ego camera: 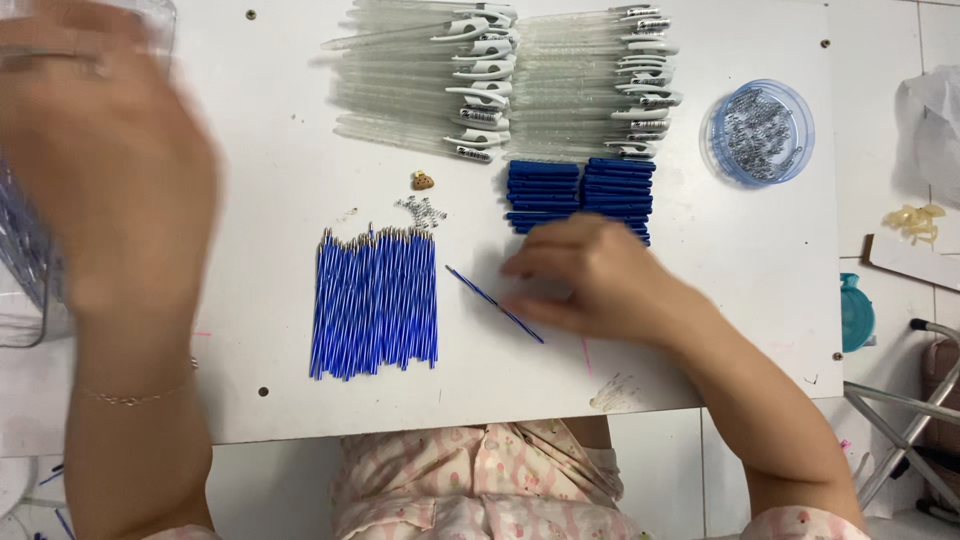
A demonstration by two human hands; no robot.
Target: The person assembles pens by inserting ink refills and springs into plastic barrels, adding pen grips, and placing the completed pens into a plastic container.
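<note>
Blue pen refills (375,303) lie in a tidy row on the white board (270,220), tips pointing away. Just right of them, one single blue refill (493,303) lies slanted; the right hand (590,280) pinches it with fingertips closed on its middle. Beyond that hand sit a stack of dark blue pen parts (580,190), clear pen barrels (500,80) and a round blue tub of springs (762,132). The left hand (105,165) is raised and blurred near a clear plastic container (25,260); its grip cannot be told.
</note>
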